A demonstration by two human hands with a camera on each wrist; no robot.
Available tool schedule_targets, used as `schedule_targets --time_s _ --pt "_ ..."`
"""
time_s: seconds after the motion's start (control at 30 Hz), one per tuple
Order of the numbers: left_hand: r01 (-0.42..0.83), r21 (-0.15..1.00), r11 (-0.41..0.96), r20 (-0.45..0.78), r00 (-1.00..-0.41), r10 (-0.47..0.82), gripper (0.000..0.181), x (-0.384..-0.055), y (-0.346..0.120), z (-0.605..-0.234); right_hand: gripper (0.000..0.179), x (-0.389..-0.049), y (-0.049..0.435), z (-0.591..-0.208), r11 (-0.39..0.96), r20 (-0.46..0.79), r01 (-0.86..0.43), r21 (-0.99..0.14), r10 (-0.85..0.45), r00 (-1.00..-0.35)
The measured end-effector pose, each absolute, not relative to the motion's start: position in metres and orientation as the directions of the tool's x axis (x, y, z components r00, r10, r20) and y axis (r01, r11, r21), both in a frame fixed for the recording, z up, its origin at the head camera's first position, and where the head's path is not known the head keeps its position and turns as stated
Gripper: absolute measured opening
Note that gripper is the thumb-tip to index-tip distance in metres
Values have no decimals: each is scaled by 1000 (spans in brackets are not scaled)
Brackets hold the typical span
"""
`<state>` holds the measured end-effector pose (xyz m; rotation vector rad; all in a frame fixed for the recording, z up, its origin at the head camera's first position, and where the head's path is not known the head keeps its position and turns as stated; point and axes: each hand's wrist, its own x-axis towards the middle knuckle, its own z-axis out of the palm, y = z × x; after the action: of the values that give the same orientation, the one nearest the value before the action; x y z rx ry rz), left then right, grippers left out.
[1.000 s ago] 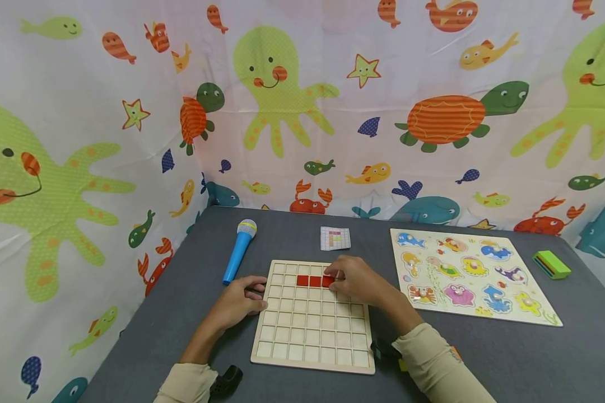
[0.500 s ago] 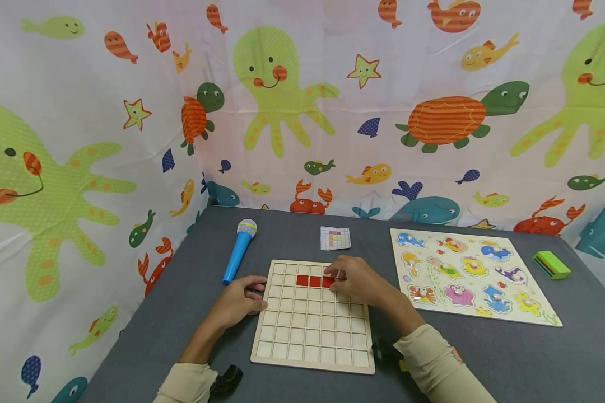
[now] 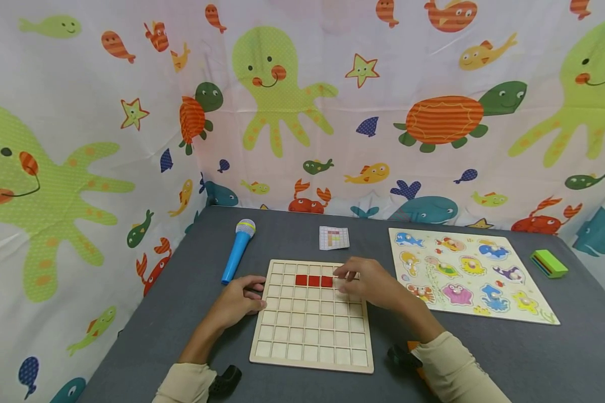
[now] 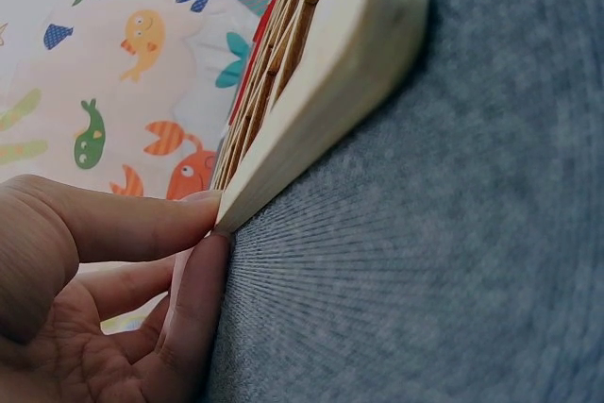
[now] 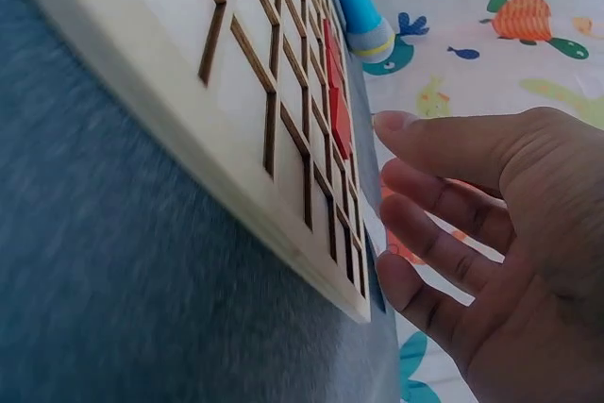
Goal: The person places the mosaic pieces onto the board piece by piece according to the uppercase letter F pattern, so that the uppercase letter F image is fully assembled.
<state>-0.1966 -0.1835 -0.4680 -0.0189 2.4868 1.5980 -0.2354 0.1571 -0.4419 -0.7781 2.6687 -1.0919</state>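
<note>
A square wooden grid board (image 3: 287, 366) lies on the dark table, with three red square tiles (image 3: 313, 281) side by side in a row near its far edge. My left hand (image 3: 239, 302) is at the board's left side; in the left wrist view, thumb and finger (image 4: 142, 226) pinch the edge of the frame. Over the upper right part of the board hovers my right hand (image 3: 368, 282). Its fingers are loosely bent with nothing between them, as the right wrist view shows, just off the tiles (image 5: 340, 120).
Beyond the board lies a small card with a coloured grid (image 3: 334, 238). A blue toy microphone (image 3: 237, 254) is at the left. To the right are a sea-animal peg puzzle (image 3: 471, 282) and a green-topped eraser-like block (image 3: 549, 263). Something orange (image 3: 413, 346) shows beside the right sleeve.
My right hand has drawn back to the right from the rightmost red tile, which now shows fully. The left hand has stayed at the board's edge.
</note>
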Motion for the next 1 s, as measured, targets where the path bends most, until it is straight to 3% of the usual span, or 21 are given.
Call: schedule_targets --time_s 0.43,1.0 --pt "-111 895 432 -163 -983 84 56 -197 -183 -469 29 -209 192 -435 654 35 -428 -624 -523 -851" --pt "-103 898 427 -156 -984 90 56 -196 -184 -470 35 -179 237 -437 664 -27 -396 -634 -531 -847"
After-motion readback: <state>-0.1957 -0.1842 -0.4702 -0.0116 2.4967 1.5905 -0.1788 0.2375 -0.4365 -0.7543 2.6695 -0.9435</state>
